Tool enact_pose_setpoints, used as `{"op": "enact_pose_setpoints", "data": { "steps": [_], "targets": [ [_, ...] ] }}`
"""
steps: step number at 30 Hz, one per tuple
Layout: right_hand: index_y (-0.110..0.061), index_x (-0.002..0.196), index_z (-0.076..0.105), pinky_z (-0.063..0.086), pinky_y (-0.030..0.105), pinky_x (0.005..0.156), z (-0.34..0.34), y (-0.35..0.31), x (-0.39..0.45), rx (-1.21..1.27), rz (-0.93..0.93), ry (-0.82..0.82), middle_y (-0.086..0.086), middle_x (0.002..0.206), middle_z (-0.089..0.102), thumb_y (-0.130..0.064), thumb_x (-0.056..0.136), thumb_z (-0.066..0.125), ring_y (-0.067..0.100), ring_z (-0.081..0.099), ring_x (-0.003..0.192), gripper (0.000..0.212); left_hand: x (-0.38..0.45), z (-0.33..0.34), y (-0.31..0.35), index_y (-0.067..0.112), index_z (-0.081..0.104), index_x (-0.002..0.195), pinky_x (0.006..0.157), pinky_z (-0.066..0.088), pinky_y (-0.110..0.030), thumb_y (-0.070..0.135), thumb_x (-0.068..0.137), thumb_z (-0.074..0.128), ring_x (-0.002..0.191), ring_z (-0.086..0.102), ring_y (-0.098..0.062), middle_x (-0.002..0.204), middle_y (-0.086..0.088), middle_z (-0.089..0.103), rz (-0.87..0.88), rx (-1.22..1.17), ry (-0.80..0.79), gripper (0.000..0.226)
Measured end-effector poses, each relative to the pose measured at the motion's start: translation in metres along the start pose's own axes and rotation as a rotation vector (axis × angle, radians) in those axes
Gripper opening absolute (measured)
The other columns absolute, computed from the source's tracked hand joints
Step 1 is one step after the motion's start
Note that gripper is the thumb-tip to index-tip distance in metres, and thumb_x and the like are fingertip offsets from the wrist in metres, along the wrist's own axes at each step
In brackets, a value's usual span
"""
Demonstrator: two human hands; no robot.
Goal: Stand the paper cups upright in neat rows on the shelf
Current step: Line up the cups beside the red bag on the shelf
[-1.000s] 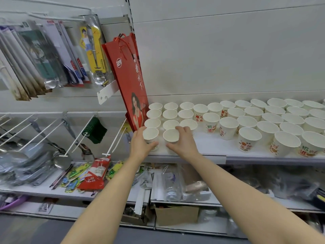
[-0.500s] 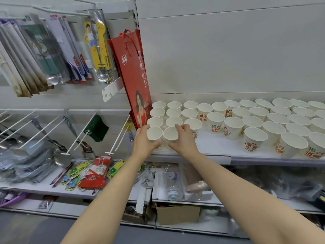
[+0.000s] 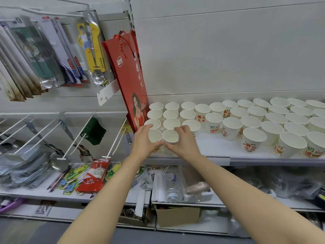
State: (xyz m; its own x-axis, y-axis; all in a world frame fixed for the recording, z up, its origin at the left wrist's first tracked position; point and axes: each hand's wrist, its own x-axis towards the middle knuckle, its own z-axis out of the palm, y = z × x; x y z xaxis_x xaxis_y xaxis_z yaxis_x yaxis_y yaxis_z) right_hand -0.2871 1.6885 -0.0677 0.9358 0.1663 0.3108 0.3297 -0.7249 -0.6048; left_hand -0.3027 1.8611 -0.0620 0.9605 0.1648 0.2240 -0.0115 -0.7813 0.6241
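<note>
Bracketing the two front cups at the shelf's (image 3: 246, 156) left end, both hands work as a pair. The left hand (image 3: 143, 141) curls round the outer side of the left front cup (image 3: 154, 135), and the right hand (image 3: 184, 141) grips the right front cup (image 3: 170, 136) with fingers hooked over its far rim, probably so both slide together and square up with the columns behind. Those cups touch each other near the front edge, upright, mouths up. The other paper cups (image 3: 249, 118) fill the shelf rightward toward its back edge, looser there. A red gift bag (image 3: 130, 81) leans at the left end, limiting how far left the rows can go.
</note>
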Motion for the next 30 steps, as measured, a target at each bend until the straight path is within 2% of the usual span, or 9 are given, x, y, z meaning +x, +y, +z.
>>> {"op": "enact_pose_setpoints", "data": {
  "steps": [6, 8, 11, 13, 16, 20, 25, 27, 30],
  "targets": [
    [-0.013, 0.131, 0.049, 0.043, 0.035, 0.094, -0.005, 0.000, -0.003, -0.009, -0.012, -0.063, 0.006, 0.126, 0.047, -0.056, 0.067, 0.075, 0.023, 0.047, 0.117, 0.081, 0.002, -0.008, 0.002, 0.021, 0.046, 0.141, 0.112, 0.033, -0.040, 0.051, 0.071, 0.080, 0.134, 0.037, -0.023, 0.148, 0.001, 0.042, 0.075, 0.079, -0.029, 0.083],
    [-0.014, 0.136, 0.047, 0.039, 0.035, 0.099, -0.014, 0.004, -0.006, 0.018, -0.042, -0.043, 0.004, 0.133, 0.047, -0.059, 0.077, 0.066, 0.020, 0.043, 0.123, 0.076, 0.002, -0.014, 0.007, 0.024, 0.051, 0.139, 0.114, 0.028, -0.039, 0.052, 0.079, 0.072, 0.137, 0.034, -0.017, 0.148, 0.005, 0.043, 0.136, 0.052, -0.015, 0.069],
    [-0.013, 0.139, 0.046, 0.034, 0.036, 0.106, -0.031, 0.017, -0.002, -0.022, -0.141, -0.035, 0.004, 0.140, 0.046, -0.044, 0.092, 0.054, 0.022, 0.040, 0.129, 0.057, 0.014, -0.017, 0.021, 0.025, 0.056, 0.136, 0.116, 0.027, -0.041, 0.048, 0.096, 0.053, 0.138, 0.036, -0.014, 0.146, 0.006, 0.048, 0.246, 0.023, -0.014, 0.046],
    [-0.012, 0.138, 0.048, 0.036, 0.039, 0.105, -0.039, 0.028, 0.001, -0.126, -0.220, -0.004, 0.007, 0.139, 0.049, -0.035, 0.095, 0.050, 0.026, 0.043, 0.127, 0.048, 0.025, -0.014, 0.033, 0.022, 0.053, 0.138, 0.116, 0.026, -0.041, 0.041, 0.102, 0.041, 0.141, 0.034, -0.014, 0.148, 0.004, 0.047, 0.330, 0.147, -0.101, 0.043],
    [-0.009, 0.137, 0.047, 0.036, 0.042, 0.106, -0.042, 0.043, 0.001, -0.269, -0.255, -0.022, 0.010, 0.140, 0.049, -0.028, 0.097, 0.048, 0.029, 0.044, 0.128, 0.045, 0.035, -0.001, 0.042, 0.022, 0.049, 0.141, 0.115, 0.025, -0.043, 0.041, 0.104, 0.032, 0.143, 0.030, -0.017, 0.149, 0.004, 0.045, 0.387, 0.345, -0.348, 0.045],
    [-0.011, 0.135, 0.049, 0.030, 0.039, 0.106, -0.044, 0.055, 0.004, -0.342, -0.217, -0.087, 0.009, 0.137, 0.051, -0.026, 0.097, 0.047, 0.029, 0.044, 0.127, 0.041, 0.046, 0.013, 0.044, 0.026, 0.059, 0.111, 0.104, 0.032, -0.047, 0.046, 0.103, 0.025, 0.123, 0.048, -0.024, 0.117, 0.001, 0.062, 0.339, 0.470, -0.445, 0.040],
    [-0.016, 0.119, 0.063, 0.033, 0.038, 0.100, -0.049, 0.058, 0.019, -0.399, -0.240, -0.113, 0.004, 0.119, 0.064, -0.022, 0.092, 0.054, 0.027, 0.051, 0.115, 0.028, 0.054, 0.012, 0.053, 0.025, 0.045, 0.075, 0.089, 0.033, -0.043, 0.044, 0.102, 0.029, 0.089, 0.048, -0.024, 0.081, 0.002, 0.054, 0.307, 0.486, -0.424, 0.037],
    [-0.018, 0.109, 0.067, 0.035, 0.038, 0.095, -0.050, 0.056, 0.024, -0.427, -0.259, -0.081, 0.003, 0.108, 0.068, -0.022, 0.092, 0.055, 0.026, 0.054, 0.107, 0.021, 0.057, 0.013, 0.056, 0.024, 0.048, 0.072, 0.081, 0.031, -0.038, 0.044, 0.100, 0.035, 0.083, 0.048, -0.024, 0.073, 0.004, 0.054, 0.313, 0.469, -0.387, 0.037],
    [-0.017, 0.099, 0.071, 0.037, 0.040, 0.088, -0.051, 0.054, 0.029, -0.444, -0.291, -0.028, 0.004, 0.095, 0.071, -0.019, 0.093, 0.055, 0.027, 0.056, 0.096, 0.017, 0.060, 0.018, 0.064, 0.023, 0.063, 0.082, 0.081, 0.027, -0.033, 0.035, 0.097, 0.041, 0.086, 0.055, -0.024, 0.078, 0.002, 0.064, 0.327, 0.496, -0.300, 0.029]
  ]
}}
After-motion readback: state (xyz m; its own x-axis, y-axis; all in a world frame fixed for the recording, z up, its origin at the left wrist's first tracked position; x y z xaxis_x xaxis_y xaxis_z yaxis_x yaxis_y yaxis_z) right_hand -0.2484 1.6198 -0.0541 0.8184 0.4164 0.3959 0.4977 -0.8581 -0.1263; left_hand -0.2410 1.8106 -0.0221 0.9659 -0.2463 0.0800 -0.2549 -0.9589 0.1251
